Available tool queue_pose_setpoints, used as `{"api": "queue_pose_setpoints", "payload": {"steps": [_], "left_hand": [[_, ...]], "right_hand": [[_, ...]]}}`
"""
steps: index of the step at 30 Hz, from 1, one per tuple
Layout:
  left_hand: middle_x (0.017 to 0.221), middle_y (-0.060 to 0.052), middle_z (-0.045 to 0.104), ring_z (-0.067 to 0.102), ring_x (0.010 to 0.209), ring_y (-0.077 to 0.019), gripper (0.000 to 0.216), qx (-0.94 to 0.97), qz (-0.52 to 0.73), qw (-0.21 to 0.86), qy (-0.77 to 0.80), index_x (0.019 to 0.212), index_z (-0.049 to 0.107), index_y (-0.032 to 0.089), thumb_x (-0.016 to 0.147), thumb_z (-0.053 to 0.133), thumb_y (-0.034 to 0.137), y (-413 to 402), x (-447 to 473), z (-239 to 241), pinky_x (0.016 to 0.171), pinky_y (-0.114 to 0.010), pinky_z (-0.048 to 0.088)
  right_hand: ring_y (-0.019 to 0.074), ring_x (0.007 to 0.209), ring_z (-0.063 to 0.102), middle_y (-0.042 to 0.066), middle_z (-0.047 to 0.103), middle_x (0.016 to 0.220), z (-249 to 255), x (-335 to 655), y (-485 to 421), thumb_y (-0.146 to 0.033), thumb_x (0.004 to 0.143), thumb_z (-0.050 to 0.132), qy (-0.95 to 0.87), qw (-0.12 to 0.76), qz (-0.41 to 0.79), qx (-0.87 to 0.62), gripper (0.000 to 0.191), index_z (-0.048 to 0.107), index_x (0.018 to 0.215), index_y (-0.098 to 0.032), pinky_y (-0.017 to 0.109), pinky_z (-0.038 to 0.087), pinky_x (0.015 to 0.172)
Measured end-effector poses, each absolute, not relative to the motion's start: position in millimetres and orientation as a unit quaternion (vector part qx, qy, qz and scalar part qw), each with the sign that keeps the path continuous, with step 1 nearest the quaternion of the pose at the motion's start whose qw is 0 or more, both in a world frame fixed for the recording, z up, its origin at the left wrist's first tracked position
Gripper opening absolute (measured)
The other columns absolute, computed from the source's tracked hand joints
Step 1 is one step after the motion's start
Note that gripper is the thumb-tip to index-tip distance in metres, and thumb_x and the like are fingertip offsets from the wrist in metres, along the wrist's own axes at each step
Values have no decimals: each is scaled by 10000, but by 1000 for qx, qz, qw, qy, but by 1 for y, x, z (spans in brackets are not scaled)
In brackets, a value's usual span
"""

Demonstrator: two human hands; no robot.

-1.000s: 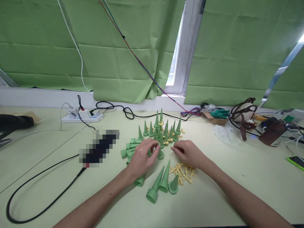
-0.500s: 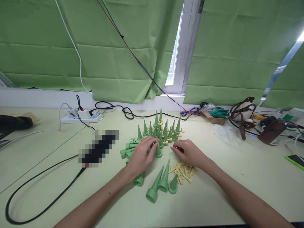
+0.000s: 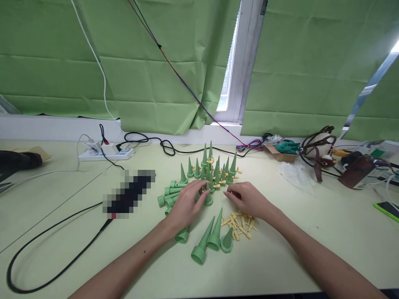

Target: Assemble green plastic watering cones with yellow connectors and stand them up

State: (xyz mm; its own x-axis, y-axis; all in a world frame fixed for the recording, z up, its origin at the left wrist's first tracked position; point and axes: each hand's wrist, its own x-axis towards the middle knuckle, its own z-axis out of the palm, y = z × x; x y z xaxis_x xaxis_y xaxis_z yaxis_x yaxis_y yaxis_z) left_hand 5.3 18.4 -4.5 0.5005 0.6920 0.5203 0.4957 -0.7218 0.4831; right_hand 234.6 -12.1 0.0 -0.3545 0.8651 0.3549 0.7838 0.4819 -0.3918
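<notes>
Left of the left hand, a bundle of green tubes (image 3: 168, 196) lies on the counter (image 3: 264, 270); they look like stiff, light plastic, round enough to roll, so grasp one across the middle. The left hand (image 3: 187, 203) is narrow, thumb and forefinger drawn in about the tip of an upright green cone (image 3: 208, 200); whether they truly pinch it I cannot tell. That cone stands just under the fingertips. Its taper probably slips if squeezed near the point; the wider base should give a surer hold. Beyond this hand, the standing cones (image 3: 217, 172) are crowded close, some with yellow pieces at their sides; being light, they would likely topple at a brush, so lift one straight up. Nearer the wearer than both hands, three loose cones (image 3: 215, 240) rest close together, two lying with open bases facing back; those rims offer the easiest grip. Just below the right hand, the yellow pegs (image 3: 238, 226) lie in a loose heap, small, hard-looking, best taken singly by the stem between fingertips. The right hand (image 3: 246, 196) is narrow too, fingertips nearly together; I cannot tell whether they hold anything.
</notes>
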Motion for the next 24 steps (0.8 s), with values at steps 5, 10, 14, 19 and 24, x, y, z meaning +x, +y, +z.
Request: {"api": "queue_pose_setpoints", "payload": {"steps": [5,10,14,19,24], "left_hand": [[1061,-78,705,656,945,-227,248,856,337,129,371,1190,613,169,967,540,249,19,6,-6,865,-385,526],[1118,-76,702,658,992,-240,283,849,327,134,392,1228,600,184,962,555,270,18,5,-8,892,-402,514],[1012,-47,691,646,875,-197,299,839,354,140,388,1234,573,194,957,572,307,14,6,-4,838,-357,511],[828,-14,602,550,706,-137,79,817,450,116,342,962,580,165,960,546,236,9,7,6,662,-257,453],[718,13,556,497,629,-113,118,848,422,130,293,864,578,167,965,522,193,8,6,4,596,-228,398]], "right_hand": [[127,548,448,-20,538,597,7,237,-14,-231,942,528,-820,256,103,-501,271,561,677,-191,251,340,547],[104,516,430,-41,517,565,16,243,-16,-255,891,608,-831,211,188,-478,204,630,702,-182,233,336,513],[100,514,471,-45,530,570,18,249,-16,-328,843,679,-836,159,262,-456,167,673,783,-172,224,353,495],[94,502,473,-56,516,565,18,251,-18,-347,790,732,-834,123,287,-454,189,663,784,-172,217,346,475],[91,499,468,-54,520,566,18,249,-18,-315,786,725,-835,104,286,-458,172,640,741,-172,211,338,465]]}}
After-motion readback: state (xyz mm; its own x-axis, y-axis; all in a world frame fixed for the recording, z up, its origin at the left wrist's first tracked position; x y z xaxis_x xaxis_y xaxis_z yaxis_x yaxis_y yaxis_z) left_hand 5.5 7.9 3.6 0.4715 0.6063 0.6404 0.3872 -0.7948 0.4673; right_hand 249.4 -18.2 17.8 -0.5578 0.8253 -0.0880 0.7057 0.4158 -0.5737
